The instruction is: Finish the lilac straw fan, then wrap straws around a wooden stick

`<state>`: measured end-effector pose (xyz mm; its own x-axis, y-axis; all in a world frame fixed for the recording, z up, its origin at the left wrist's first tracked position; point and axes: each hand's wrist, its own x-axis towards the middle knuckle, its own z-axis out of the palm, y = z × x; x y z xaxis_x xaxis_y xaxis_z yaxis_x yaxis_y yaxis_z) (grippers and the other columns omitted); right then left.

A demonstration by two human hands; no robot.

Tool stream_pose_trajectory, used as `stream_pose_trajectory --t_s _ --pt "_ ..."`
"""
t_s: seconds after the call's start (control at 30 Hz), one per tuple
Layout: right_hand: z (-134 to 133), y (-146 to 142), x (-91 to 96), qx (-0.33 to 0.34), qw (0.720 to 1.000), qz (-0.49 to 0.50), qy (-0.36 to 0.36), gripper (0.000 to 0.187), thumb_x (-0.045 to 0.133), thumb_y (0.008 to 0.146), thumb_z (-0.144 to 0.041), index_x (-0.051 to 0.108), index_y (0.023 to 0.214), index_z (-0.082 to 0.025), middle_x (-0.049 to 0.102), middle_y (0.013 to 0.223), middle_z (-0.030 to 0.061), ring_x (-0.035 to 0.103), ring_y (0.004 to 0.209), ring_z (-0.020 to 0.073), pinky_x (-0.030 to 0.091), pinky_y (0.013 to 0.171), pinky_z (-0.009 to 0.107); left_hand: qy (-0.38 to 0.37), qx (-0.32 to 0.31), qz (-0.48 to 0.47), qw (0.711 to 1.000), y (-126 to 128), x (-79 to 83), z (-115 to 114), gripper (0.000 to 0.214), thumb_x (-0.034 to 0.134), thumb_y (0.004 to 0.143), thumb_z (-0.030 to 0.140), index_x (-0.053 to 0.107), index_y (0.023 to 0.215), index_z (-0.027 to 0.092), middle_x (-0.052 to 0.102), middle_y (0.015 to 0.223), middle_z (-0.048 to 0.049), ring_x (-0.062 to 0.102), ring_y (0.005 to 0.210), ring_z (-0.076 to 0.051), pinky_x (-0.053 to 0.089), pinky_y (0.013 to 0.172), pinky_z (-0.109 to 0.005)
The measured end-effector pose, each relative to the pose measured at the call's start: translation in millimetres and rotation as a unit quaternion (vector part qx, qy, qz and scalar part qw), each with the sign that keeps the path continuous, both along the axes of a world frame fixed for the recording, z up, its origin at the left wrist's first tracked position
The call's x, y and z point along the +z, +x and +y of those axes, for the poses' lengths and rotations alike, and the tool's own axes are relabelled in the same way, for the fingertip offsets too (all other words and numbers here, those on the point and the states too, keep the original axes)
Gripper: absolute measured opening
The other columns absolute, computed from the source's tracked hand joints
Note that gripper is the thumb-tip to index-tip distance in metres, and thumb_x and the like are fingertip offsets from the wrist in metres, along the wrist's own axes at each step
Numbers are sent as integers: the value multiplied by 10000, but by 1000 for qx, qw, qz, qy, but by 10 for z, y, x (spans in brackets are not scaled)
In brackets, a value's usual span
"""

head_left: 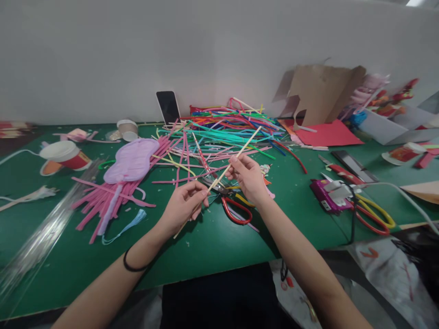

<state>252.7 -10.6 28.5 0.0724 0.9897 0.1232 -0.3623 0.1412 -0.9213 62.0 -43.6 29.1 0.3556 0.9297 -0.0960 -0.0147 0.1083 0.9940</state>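
Both hands hold one thin pale wooden stick (pixel 224 172) slanted above the green table (pixel 212 242). My left hand (pixel 183 205) pinches its lower part, fingers closed round it. My right hand (pixel 247 176) grips it higher up between thumb and fingertips. The stick's top end points toward a heap of coloured pipe cleaners (pixel 226 130). Red-handled pliers (pixel 230 203) lie on the table just under my hands.
A lilac eye mask (pixel 132 160) lies on pink strips at left, beside a lidded paper cup (pixel 65 155). A phone (pixel 168 107) leans on the wall. Scissors (pixel 372 214), a purple tool (pixel 325 192), red paper (pixel 325 133) and cardboard (pixel 322 93) sit at right.
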Motion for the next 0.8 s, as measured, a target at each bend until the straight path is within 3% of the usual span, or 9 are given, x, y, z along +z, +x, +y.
stream_pose_trajectory --t_s 0.53,0.8 --pt "15 -7 -16 -10 1000 -5 -4 318 727 751 -502 622 745 -201 656 714 -34 585 533 54 512 520 169 -5 16 23 1000 10 -26 5 289 755 744 367 608 879 158 572 665 43 466 352 -38 322 301 -147" --pt "3 10 6 21 1000 11 12 252 757 746 -429 699 825 -197 703 766 -8 637 594 71 545 593 191 -3 6 -10 1000 -16 -62 24 213 648 840 360 655 873 150 584 681 21 412 368 -22 294 301 -138"
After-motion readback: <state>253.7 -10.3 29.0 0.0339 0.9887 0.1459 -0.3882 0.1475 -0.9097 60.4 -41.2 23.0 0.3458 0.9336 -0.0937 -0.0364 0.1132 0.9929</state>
